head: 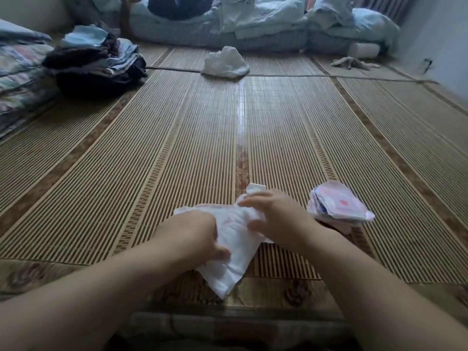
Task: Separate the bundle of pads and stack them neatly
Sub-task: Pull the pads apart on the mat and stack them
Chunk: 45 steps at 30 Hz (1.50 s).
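A white bundle of pads lies on the bamboo mat near its front edge. My left hand grips the bundle's left side, thumb on top. My right hand presses and pinches the bundle's upper right part, fingers curled over it. To the right, a small stack of pink-and-white pads rests on the mat, apart from my right hand. The bundle's middle is partly hidden under my hands.
A pile of folded dark and blue clothes sits at the far left beside a patterned quilt. A crumpled white bag lies far ahead. Light blue bedding lines the back. A grey rag lies far right.
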Motion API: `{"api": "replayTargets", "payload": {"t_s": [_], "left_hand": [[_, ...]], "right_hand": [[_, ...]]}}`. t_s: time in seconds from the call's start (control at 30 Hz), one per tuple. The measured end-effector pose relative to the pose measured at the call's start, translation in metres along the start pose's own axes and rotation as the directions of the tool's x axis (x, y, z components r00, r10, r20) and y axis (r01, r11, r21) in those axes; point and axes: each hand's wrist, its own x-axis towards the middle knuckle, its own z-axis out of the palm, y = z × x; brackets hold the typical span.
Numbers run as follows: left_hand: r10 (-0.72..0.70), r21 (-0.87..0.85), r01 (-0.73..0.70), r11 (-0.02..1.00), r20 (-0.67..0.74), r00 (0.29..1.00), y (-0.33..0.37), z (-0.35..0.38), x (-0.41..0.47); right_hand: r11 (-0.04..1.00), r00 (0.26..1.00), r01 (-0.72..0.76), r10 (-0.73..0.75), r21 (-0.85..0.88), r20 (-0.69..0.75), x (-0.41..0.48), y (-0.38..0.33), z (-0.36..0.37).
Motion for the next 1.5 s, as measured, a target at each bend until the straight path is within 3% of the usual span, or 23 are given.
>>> {"api": "replayTargets", "payload": {"t_s": [0.1,0.23,0.37,0.43,0.5,0.6,0.7,0.8,0.93,1.1,1.13,1.23,1.33,1.5], "left_hand": [[0.03,-0.019,-0.029,0.999,0.059,0.998,0.005,0.002,0.001],[0.119,-0.152,-0.129,0.98,-0.073,0.99,0.006,0.009,0.0],[0.093,-0.118,-0.092,0.989,0.007,0.996,0.005,0.003,0.005],[0.126,-0.194,-0.111,0.975,0.067,0.99,-0.001,-0.006,0.005],[0.263,-0.264,-0.251,0.931,0.01,0.965,-0.008,-0.017,0.002],[0.482,-0.24,-0.487,0.84,-0.08,0.872,-0.013,-0.037,-0.006],[0.574,-0.193,-0.594,0.781,-0.153,0.805,-0.017,-0.05,-0.01],[0.445,-0.318,-0.461,0.829,-0.125,0.887,-0.031,-0.052,-0.004],[0.276,-0.284,-0.252,0.925,0.046,0.96,-0.048,-0.046,0.006],[0.134,-0.321,-0.111,0.941,0.049,0.99,-0.062,-0.046,0.014],[0.107,-0.353,-0.089,0.931,0.033,0.994,-0.066,-0.047,0.015],[0.056,-0.542,-0.03,0.84,0.033,0.998,-0.078,-0.049,0.015],[-0.037,-0.773,0.101,0.627,0.1,0.994,-0.088,-0.054,0.013],[-0.133,-0.869,0.193,0.456,0.148,0.98,-0.111,-0.059,0.01]], "right_hand": [[0.999,0.983,0.001,-0.01,0.052,0.185,0.004,-0.005,0.014],[0.992,0.926,0.039,0.009,-0.12,0.378,0.004,-0.01,0.025],[0.99,0.945,0.017,0.029,-0.137,0.326,0.002,-0.011,0.024],[0.988,0.959,0.03,0.014,-0.15,0.283,0.001,-0.011,0.023],[0.99,0.963,0.027,0.011,-0.137,0.268,0.0,-0.012,0.021],[0.995,0.958,-0.008,0.036,-0.097,0.283,0.001,-0.013,0.011],[0.994,0.955,-0.051,0.076,-0.092,0.287,0.002,-0.015,-0.001],[1.0,0.987,-0.019,0.016,0.017,0.16,0.002,-0.016,-0.012],[0.961,0.987,-0.123,0.093,0.246,0.13,0.001,-0.01,-0.025],[0.967,0.931,-0.249,0.225,0.048,0.288,-0.005,0.001,-0.027],[0.956,0.922,-0.285,0.253,0.072,0.292,-0.006,0.004,-0.028],[0.833,0.897,-0.436,0.369,0.341,0.244,-0.005,0.011,-0.035],[0.627,0.856,-0.49,0.477,0.606,0.199,-0.003,0.015,-0.038],[0.469,0.804,-0.482,0.573,0.74,0.161,-0.002,0.018,-0.037]]}}
